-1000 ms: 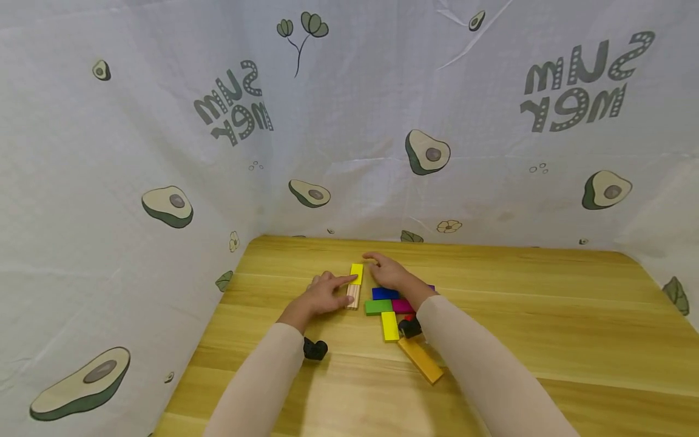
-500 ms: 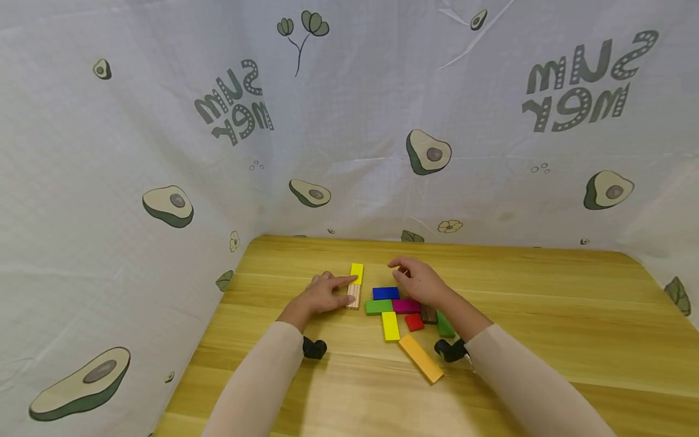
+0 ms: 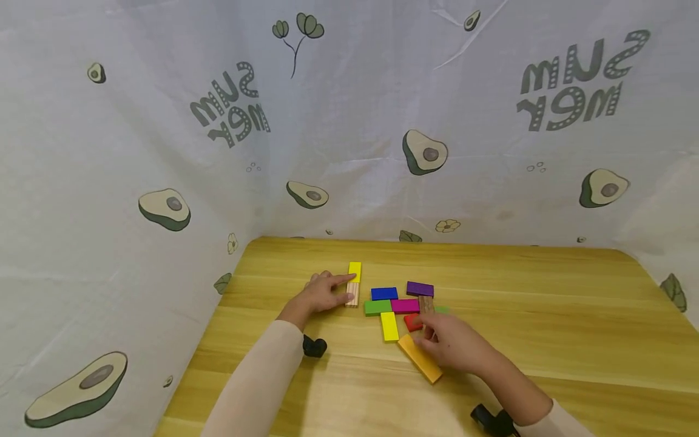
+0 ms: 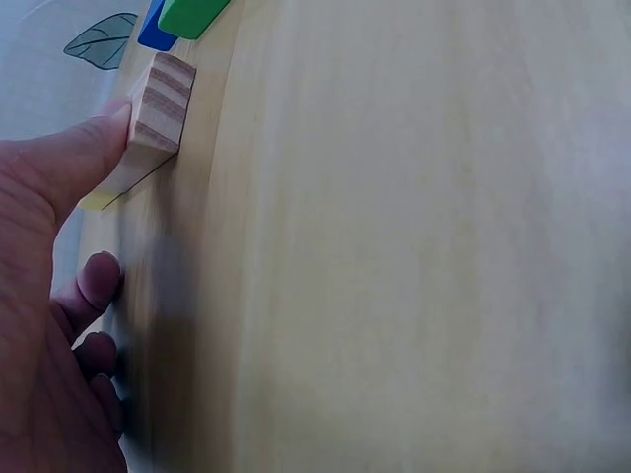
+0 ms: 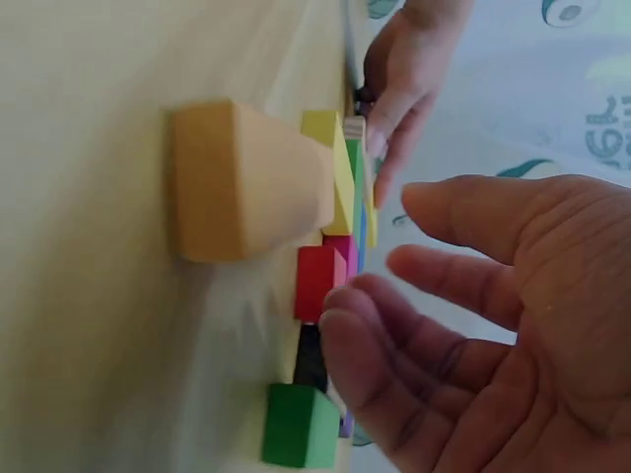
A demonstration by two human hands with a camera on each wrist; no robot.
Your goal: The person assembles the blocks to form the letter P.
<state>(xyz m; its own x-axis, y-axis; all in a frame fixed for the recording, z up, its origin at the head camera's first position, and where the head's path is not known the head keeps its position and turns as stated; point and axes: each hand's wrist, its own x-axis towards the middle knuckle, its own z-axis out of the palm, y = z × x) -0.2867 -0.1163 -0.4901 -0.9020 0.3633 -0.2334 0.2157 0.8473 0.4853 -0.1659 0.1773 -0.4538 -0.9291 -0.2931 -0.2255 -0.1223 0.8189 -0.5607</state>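
Observation:
My left hand (image 3: 321, 295) rests at the left on two blocks laid end to end. Its index finger touches the yellow block (image 3: 355, 267), and its thumb presses the plain striped wooden block (image 4: 158, 113). My right hand (image 3: 454, 343) hovers at the near right of the block cluster, fingers loosely bent and thumb apart in the right wrist view. Nothing lies between them. Its fingertips overlap the small red block (image 5: 317, 282), and the orange block (image 3: 419, 358) lies just below its thumb. The hand partly hides a green block (image 5: 296, 426) and a dark brown block (image 3: 426, 303).
Beyond the red block lie a blue block (image 3: 384, 294), a purple block (image 3: 420, 288), a green block (image 3: 378, 308), a magenta block (image 3: 405, 306) and a second yellow block (image 3: 389, 326). A patterned curtain (image 3: 360, 121) encloses the wooden table (image 3: 546, 315) at back and sides.
My right hand has moved from beyond the cluster, first rightward, then back toward me to the red and orange blocks. The purple block now shows fully. My left hand stays put.

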